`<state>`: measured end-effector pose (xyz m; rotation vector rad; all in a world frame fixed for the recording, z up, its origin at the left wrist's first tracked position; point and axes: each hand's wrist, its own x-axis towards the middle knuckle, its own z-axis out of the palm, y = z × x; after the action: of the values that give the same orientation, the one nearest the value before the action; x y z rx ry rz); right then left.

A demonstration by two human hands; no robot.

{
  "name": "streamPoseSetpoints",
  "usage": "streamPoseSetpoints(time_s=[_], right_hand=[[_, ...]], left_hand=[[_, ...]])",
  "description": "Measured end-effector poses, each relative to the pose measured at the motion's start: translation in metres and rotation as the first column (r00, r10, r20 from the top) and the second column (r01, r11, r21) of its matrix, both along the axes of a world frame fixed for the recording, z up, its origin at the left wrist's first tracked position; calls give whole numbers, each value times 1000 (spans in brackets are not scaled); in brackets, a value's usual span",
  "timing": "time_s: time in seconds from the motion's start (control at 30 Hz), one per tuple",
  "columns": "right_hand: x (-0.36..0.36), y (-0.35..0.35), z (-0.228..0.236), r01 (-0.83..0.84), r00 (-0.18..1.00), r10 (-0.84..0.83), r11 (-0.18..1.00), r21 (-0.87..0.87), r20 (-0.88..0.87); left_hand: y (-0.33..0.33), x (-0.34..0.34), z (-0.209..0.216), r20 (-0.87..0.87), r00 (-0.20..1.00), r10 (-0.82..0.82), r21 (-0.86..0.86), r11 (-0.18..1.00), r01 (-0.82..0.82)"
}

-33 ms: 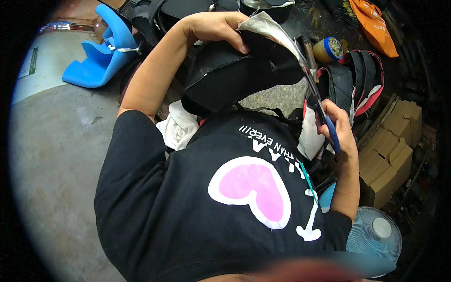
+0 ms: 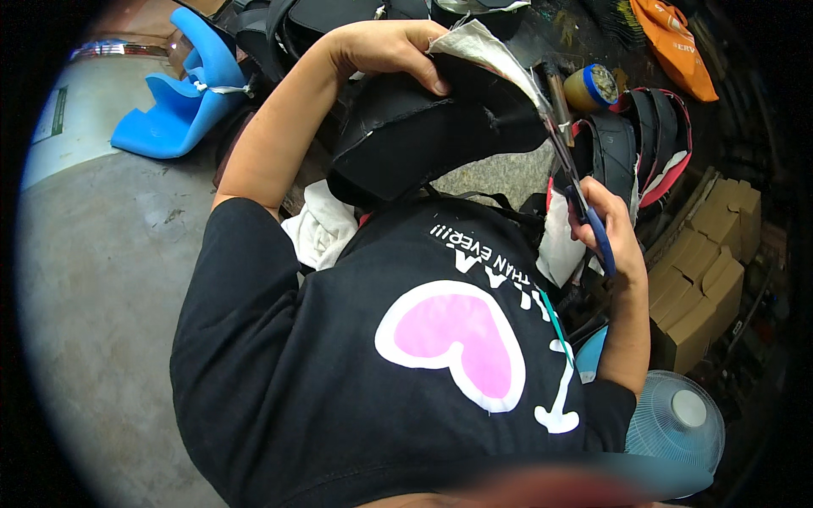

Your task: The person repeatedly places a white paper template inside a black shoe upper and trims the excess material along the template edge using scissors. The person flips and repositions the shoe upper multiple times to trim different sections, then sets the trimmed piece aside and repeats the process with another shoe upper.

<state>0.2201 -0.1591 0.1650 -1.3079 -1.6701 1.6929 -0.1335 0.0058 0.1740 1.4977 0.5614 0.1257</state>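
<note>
My left hand (image 2: 394, 52) grips a black curved padded piece (image 2: 423, 127) by its far edge, thumb on top and the other fingers hidden behind it. A strip of white fabric (image 2: 478, 44) runs along that edge. In my right hand (image 2: 611, 224) is a pair of scissors (image 2: 576, 188) with dark blue handles, my fingers wrapped round them. Their blades point away from me and meet the fabric edge at the right end of the black piece. Whether the blades are apart there is hard to make out.
Black pieces with red edging (image 2: 656, 140) lie at the right, beside a yellowish jar with a blue rim (image 2: 593, 87). Further right are cardboard boxes (image 2: 703, 271) and a fan (image 2: 677, 415). A blue foam form (image 2: 182, 97) is at the far left, white cloth (image 2: 320, 224) near my left arm.
</note>
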Motion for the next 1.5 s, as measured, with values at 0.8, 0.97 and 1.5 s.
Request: streamPoseSetpoints(time_s=[0.8, 0.97, 1.5], right_hand=[[15, -15, 10, 3, 989, 22, 985, -173, 144], [11, -12, 7, -20, 979, 26, 999, -34, 203], [-19, -18, -1, -33, 856, -132, 951, 308, 500]], left_hand=[[-7, -2, -14, -47, 999, 0, 69, 998, 3], [-7, 1, -14, -23, 999, -24, 90, 996, 26], [-15, -20, -41, 34, 974, 223, -124, 968, -218]])
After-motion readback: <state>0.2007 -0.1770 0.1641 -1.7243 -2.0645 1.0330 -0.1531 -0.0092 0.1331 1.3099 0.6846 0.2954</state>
